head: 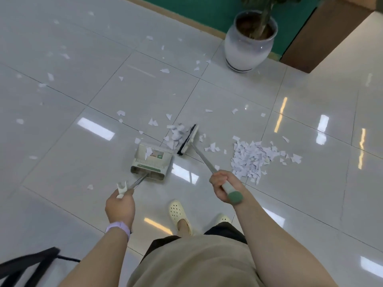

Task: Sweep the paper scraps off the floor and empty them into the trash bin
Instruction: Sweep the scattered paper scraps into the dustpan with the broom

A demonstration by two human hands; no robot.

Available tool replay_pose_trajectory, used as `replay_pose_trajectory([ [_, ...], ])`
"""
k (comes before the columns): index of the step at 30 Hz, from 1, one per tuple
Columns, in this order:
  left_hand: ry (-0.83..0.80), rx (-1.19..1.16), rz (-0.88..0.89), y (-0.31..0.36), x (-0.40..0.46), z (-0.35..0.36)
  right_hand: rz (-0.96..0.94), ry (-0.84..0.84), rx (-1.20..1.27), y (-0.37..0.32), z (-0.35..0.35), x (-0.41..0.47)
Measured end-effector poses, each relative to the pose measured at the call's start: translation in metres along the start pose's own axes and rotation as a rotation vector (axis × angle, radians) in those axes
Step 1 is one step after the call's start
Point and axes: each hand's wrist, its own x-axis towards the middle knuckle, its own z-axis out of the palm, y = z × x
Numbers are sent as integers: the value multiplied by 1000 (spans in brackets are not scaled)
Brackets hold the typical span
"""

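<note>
On the tiled floor point(228, 104), left fingers point(121, 195) grip one dustpan point(152, 161), right fingers point(217, 179) one broom point(187, 139).

In front of me, my left hand point(119, 206) holds the metal handle of the white-and-green plastic dustpan point(152, 161), which sits on the glossy pale tiled floor point(83, 172) with one scrap inside it. To its right, my right hand point(222, 186) grips the green-capped broom point(187, 139), whose head rests just beyond the pan's right corner, a clump of torn white paper scraps point(176, 133) against its left side. A bigger heap of scraps point(251, 158) lies right of the broom shaft. Far ahead to the right stands a white ceramic plant pot point(247, 46), against the wall.
</note>
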Motion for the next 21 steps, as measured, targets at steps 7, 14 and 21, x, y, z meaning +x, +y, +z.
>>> replay_pose_trajectory([
  [7, 26, -16, 50, -6, -37, 26, -100, -83, 36, -60, -15, -52],
  [14, -83, 130, 152, -7, -93, 96, -316, -13, 235, -122, -56, -132],
  [21, -277, 471, 378, -12, -144, 175, -484, 386, 20, -172, -145, -205],
])
